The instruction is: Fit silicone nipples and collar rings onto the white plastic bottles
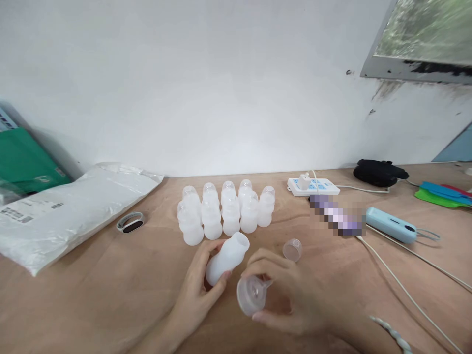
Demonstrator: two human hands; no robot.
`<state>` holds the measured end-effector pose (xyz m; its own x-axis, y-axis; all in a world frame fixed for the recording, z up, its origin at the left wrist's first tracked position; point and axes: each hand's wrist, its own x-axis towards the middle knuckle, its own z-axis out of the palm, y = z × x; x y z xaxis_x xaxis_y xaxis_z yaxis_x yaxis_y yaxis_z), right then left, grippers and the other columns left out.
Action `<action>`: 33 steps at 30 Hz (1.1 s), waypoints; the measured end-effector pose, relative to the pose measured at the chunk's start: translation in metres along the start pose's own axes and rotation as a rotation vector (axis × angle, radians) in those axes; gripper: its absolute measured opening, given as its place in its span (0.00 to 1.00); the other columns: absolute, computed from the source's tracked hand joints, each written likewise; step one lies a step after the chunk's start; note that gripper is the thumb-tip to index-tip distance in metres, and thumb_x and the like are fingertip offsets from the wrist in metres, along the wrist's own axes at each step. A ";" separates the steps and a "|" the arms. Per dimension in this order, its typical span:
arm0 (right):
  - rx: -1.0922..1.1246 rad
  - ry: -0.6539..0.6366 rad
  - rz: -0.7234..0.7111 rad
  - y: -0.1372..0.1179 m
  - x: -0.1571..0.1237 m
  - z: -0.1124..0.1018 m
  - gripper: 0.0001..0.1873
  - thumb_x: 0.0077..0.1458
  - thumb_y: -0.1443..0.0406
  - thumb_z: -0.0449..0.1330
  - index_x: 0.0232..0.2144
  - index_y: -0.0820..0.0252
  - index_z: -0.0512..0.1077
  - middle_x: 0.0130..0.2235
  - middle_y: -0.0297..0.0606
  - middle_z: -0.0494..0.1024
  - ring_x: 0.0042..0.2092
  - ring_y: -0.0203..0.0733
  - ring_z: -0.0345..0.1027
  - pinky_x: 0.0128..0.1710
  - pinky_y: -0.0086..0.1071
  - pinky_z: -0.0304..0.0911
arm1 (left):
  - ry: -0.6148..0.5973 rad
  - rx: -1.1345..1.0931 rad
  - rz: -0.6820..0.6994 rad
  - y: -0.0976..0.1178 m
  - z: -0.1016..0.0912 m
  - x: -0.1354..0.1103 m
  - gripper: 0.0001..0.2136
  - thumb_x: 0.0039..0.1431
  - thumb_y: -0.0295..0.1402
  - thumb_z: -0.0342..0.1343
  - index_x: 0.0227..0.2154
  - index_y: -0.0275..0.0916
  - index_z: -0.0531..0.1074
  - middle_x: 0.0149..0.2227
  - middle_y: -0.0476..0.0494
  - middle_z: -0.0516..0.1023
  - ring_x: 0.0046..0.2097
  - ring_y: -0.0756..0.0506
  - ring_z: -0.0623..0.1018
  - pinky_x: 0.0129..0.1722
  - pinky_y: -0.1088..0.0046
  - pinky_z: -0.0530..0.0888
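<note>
Left hand [197,290] grips the bottle [226,258], hiding its base; right hand [283,292] pinches what looks like a teat [252,295].

Wall: you face a plain white painted wall [206,83], a few dark scuff marks near its right end.
Window: grey metal-framed window [424,39] at your upper right, blurred green outside.
Table: light brown wooden tabletop [88,295] running to the wall, faint grain.
Light: soft, even, shadows weak.
Far right: pale blue panel [455,147] behind the table edge; you can't tell what it is.
</note>
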<state>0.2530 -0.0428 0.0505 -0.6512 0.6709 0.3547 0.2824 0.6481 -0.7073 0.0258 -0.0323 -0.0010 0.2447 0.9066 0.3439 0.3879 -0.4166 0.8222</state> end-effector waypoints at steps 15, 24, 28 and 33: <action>-0.124 0.225 0.125 0.025 0.001 -0.014 0.16 0.61 0.68 0.59 0.50 0.50 0.71 0.54 0.38 0.77 0.53 0.45 0.73 0.54 0.42 0.67 | -0.061 -0.637 -0.347 -0.005 -0.003 0.001 0.19 0.57 0.51 0.60 0.39 0.41 0.68 0.31 0.50 0.77 0.29 0.49 0.76 0.30 0.76 0.71; -0.181 0.189 0.148 0.025 -0.002 -0.005 0.17 0.60 0.67 0.61 0.51 0.48 0.72 0.54 0.37 0.77 0.54 0.47 0.72 0.54 0.44 0.63 | -0.105 -0.624 -0.387 -0.012 -0.001 0.001 0.20 0.56 0.53 0.59 0.38 0.40 0.70 0.31 0.48 0.77 0.28 0.47 0.76 0.26 0.74 0.73; -0.190 0.226 0.303 0.024 -0.001 0.000 0.11 0.57 0.61 0.65 0.43 0.52 0.76 0.42 0.36 0.82 0.43 0.47 0.75 0.46 0.42 0.63 | -0.073 -0.433 -0.217 -0.009 -0.003 -0.002 0.17 0.57 0.50 0.58 0.38 0.40 0.71 0.32 0.47 0.76 0.31 0.46 0.75 0.29 0.73 0.72; -0.235 0.165 0.426 0.029 0.002 0.002 0.13 0.61 0.60 0.59 0.26 0.57 0.74 0.27 0.31 0.78 0.31 0.40 0.70 0.36 0.36 0.60 | -0.038 -0.178 -0.086 -0.003 -0.004 -0.004 0.12 0.59 0.44 0.57 0.38 0.40 0.73 0.34 0.46 0.76 0.36 0.43 0.76 0.35 0.71 0.72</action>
<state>0.2585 -0.0236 0.0294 -0.3295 0.9288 0.1698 0.6617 0.3555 -0.6602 0.0199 -0.0348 -0.0028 0.2524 0.9335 0.2546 0.2459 -0.3164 0.9162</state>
